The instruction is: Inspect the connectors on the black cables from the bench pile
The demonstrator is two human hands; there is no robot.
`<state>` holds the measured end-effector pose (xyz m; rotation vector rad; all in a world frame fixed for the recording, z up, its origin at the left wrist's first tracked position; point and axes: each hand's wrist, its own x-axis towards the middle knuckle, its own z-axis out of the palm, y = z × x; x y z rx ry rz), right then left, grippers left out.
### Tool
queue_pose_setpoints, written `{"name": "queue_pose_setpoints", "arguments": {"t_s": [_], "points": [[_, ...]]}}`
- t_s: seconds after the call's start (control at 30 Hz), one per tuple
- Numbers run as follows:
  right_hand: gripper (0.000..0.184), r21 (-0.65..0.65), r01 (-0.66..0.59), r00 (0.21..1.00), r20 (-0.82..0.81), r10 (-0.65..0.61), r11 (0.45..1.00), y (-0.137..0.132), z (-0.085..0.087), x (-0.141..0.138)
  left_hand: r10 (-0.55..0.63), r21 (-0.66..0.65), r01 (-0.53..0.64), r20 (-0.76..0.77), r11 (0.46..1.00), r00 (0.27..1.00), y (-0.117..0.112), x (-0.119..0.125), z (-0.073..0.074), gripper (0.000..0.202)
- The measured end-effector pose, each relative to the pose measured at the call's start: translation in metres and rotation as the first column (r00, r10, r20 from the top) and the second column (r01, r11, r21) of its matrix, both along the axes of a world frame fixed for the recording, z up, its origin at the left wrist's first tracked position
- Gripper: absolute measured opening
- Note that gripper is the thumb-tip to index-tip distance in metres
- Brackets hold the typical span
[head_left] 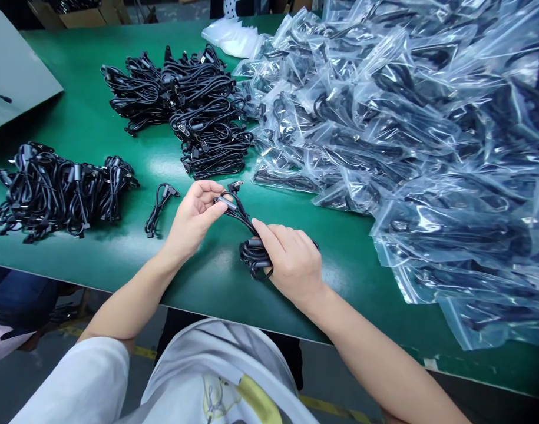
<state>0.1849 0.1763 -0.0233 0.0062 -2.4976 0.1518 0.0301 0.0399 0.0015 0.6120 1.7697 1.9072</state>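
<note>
A black coiled cable lies over the green table near its front edge. My left hand pinches the cable's upper end, close to its plug. My right hand is closed round the bundled lower loops. A single short black cable rests on the table just left of my left hand.
A heap of bagged cables in clear plastic fills the right side. Loose black cable bundles sit at the left and at the back centre. A grey board lies at the far left. Empty bags lie at the back.
</note>
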Motion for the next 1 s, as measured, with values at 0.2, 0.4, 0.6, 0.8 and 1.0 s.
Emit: {"name": "queue_pose_setpoints", "arguments": {"t_s": [0.2,0.4,0.6,0.8,1.0], "points": [[0.035,-0.469,-0.072,0.981,0.127,0.148,0.88,0.002,0.006,0.0,-0.032,0.122,0.023,0.071,0.992,0.997,-0.001,-0.001,0.004,0.039],[0.024,-0.992,0.121,0.958,0.122,0.259,0.022,0.017,0.018,-0.009,-0.185,0.179,0.152,0.181,0.972,0.966,-0.007,-0.004,0.01,0.033],[0.043,-0.851,0.294,0.821,-0.008,0.571,-0.435,0.006,0.023,-0.009,-0.381,0.117,0.364,0.184,0.924,0.906,-0.007,0.004,0.002,0.028],[0.037,-0.829,0.388,0.817,0.108,0.567,-0.403,-0.002,0.024,-0.006,-0.319,-0.069,0.325,0.084,0.943,0.944,-0.003,0.006,0.0,0.046],[0.036,-0.821,0.381,0.791,0.051,0.61,-0.425,-0.001,0.025,-0.003,-0.262,-0.152,0.292,0.188,0.944,0.947,0.002,0.01,0.0,0.036]]}}
